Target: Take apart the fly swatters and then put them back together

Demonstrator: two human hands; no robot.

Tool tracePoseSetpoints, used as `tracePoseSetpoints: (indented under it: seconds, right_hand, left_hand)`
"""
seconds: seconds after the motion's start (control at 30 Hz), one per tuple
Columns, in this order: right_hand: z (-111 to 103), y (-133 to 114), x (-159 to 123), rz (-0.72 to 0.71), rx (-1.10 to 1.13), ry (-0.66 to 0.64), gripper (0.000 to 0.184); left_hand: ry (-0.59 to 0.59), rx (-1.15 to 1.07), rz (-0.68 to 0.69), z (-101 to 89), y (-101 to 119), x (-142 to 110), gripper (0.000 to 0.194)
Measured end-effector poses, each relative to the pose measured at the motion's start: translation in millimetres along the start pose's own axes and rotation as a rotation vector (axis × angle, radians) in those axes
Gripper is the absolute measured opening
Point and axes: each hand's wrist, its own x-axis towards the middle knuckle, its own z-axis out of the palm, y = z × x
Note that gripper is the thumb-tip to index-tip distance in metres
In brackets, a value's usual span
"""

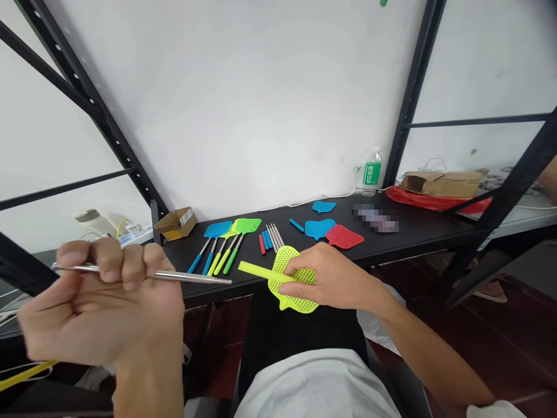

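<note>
My left hand (108, 302), palm up at the left, has its fingers curled around a thin metal rod (195, 277). The rod's free end points right, toward a yellow-green plastic handle (261, 271), with a gap between them. My right hand (326, 276) pinches that handle between thumb and fingers. Behind the handle and partly covered by my right hand is a yellow-green perforated fly swatter head (300, 305) over my lap; whether my fingers also grip it I cannot tell. Fly swatters with rods and handles joined, including a green one (249, 225), lie on the black table.
On the table (209, 297) lie several metal rods (274, 237), loose red and blue handles (266, 240), blue heads (319, 228) and a red head (345, 236). A small cardboard box (175, 223) stands left, a water bottle (372, 172) at the back right. Black shelf posts (407, 87) flank the table.
</note>
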Motion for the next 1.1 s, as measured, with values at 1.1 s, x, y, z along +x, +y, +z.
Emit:
tracePoseSetpoints:
  seconds: [1.1]
  right_hand:
    - [-45.8,4.4,-26.8,-0.025,-0.014,0.474,0.024]
  left_hand:
    - [-1.162,1.252,0.425,-0.2,-40.4,-22.2,0.021]
